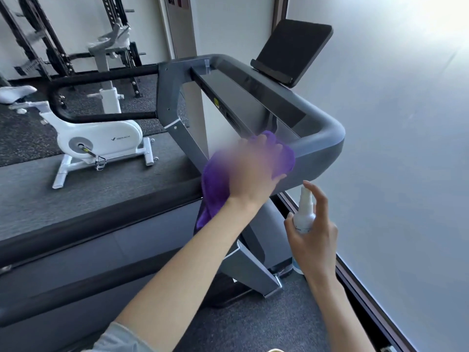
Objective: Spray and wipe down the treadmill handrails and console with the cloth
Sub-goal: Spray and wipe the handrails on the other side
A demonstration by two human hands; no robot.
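While a person leans in beside the treadmill, the scene reads from left to right as follows.

Background, far left: a white exercise bike stands on the dark gym floor, well apart from the work, with a black rack behind it.

Far handrail: a black padded handrail runs off the console frame toward the bike; no hand or cloth is on it.

Console: the grey console carries a dark glossy panel, with a black tablet holder raised at its far edge.

Cloth: a purple cloth lies bunched over the near corner of the console, one end hanging down.

Left hand: the left hand, motion-blurred, presses the cloth to the console rim, fingers curled over its top.

Spray bottle: a small white spray bottle is held upright just beside the console's corner.

Right hand: the right hand wraps the bottle's body, forefinger raised over the nozzle.

Handling: the cloth looks soft, light and floppy, best gathered in the palm so the loose tail does not drag. The bottle seems light, smooth plastic, best gripped round its middle. The console's glossy panel likely wants mild pressure.
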